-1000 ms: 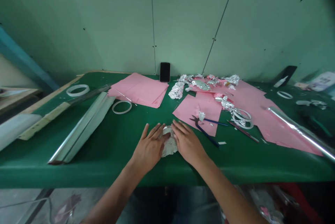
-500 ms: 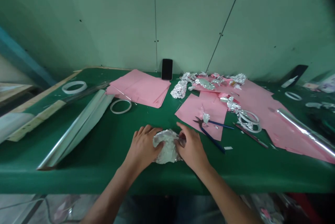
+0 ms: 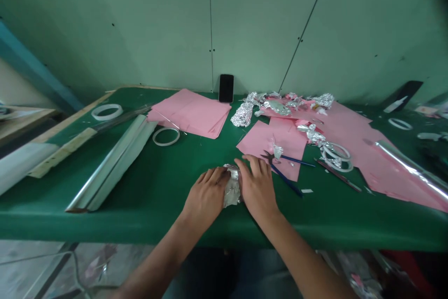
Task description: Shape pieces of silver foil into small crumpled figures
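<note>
A crumpled piece of foil (image 3: 232,191), silvery and pale, sits near the table's front edge, squeezed between my two hands. My left hand (image 3: 209,192) presses its left side with the fingers curled against it. From the right, my right hand (image 3: 258,184) closes on the other side, its thumb and fingertips partly hidden. Just beyond my right hand lie blue-handled pliers (image 3: 287,182) on a pink sheet (image 3: 255,142), with a small foil-and-white scrap (image 3: 277,151) beside their jaws.
Pink sheets (image 3: 191,112) lie stacked at the back, below a phone (image 3: 226,88) leaning on the wall. Crumpled foil pieces (image 3: 243,114) are heaped right of it. A foil roll (image 3: 108,163) lies left, another foil roll (image 3: 413,168) right. Tape rings (image 3: 166,136) and tweezers (image 3: 339,175) lie about.
My hands have come closer together, and the foil between them is squeezed narrower and more upright. The camera view has shifted slightly.
</note>
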### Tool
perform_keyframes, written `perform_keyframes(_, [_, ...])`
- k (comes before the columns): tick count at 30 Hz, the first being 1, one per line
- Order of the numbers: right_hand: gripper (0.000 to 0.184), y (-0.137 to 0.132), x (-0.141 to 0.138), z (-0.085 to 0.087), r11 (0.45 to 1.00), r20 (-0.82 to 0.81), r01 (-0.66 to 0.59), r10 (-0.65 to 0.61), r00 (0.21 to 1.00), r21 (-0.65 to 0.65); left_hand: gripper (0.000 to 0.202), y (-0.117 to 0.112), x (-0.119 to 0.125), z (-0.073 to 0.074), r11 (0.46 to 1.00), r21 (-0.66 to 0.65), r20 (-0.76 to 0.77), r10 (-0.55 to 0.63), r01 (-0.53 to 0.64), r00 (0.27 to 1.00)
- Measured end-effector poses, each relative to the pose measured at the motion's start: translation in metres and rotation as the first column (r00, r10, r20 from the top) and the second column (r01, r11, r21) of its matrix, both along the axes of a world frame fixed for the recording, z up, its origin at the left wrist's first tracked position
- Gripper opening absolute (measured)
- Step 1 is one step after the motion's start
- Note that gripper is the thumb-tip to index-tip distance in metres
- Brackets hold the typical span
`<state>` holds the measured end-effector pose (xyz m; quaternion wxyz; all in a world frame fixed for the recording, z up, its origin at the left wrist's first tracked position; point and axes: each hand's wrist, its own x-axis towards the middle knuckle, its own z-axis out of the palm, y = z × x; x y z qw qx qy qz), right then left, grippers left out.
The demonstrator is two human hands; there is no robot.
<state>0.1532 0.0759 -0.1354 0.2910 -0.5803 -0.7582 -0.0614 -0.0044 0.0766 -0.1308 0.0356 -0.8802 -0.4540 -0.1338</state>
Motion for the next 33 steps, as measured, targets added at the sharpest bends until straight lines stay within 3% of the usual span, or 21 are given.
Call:
perform_keyframes(2, [0.039,0.0,-0.006,0.0,0.997,-0.069,-0.07,0.073,0.995,0.045,0.038,-0.002,0.0,-0.004,1.0,-0.013,0.014,-0.008,0.008,1.0])
perform_keyframes(5, [0.042,0.008,-0.013,-0.006,0.989,-0.123,-0.139,0.133,0.983,-0.04,0.036,-0.003,-0.004,-0.004,0.997,-0.064,0.052,-0.036,0.039,0.998])
perform_keyframes(10, [0.041,0.022,-0.015,-0.022,0.982,-0.019,-0.087,0.085,0.996,-0.167,0.033,-0.002,-0.005,0.011,0.978,-0.201,0.144,-0.03,0.059,0.989])
perform_keyframes(13, [0.04,0.023,-0.016,-0.024,0.983,-0.015,-0.066,0.064,0.998,-0.174,0.033,0.003,0.007,0.022,0.968,-0.234,0.141,0.126,-0.09,0.982])
perform_keyframes(15, [0.037,0.022,-0.018,-0.023,0.982,-0.012,-0.039,0.038,0.999,-0.184,0.034,0.007,0.019,0.024,0.957,-0.17,0.087,0.251,-0.234,0.964])
perform_keyframes(19, [0.032,0.023,-0.019,-0.021,0.988,0.024,-0.061,0.065,0.998,-0.145,0.034,0.01,0.032,0.015,0.909,-0.023,0.02,0.417,-0.417,0.909])
perform_keyframes(23, [0.033,0.025,-0.019,-0.024,0.997,0.029,0.01,-0.008,1.0,-0.079,0.037,0.008,0.029,-0.002,0.902,0.067,0.066,0.423,-0.426,0.904])
perform_keyframes(28, [0.038,0.027,-0.017,-0.028,0.994,0.057,0.069,-0.064,0.996,-0.083,0.045,0.013,0.025,-0.013,0.91,0.014,0.065,0.413,-0.415,0.908])
perform_keyframes(33, [0.035,0.029,-0.013,-0.026,0.993,0.04,0.058,-0.054,0.998,-0.099,0.046,0.018,0.023,-0.013,0.917,-0.022,0.051,0.399,-0.398,0.916])
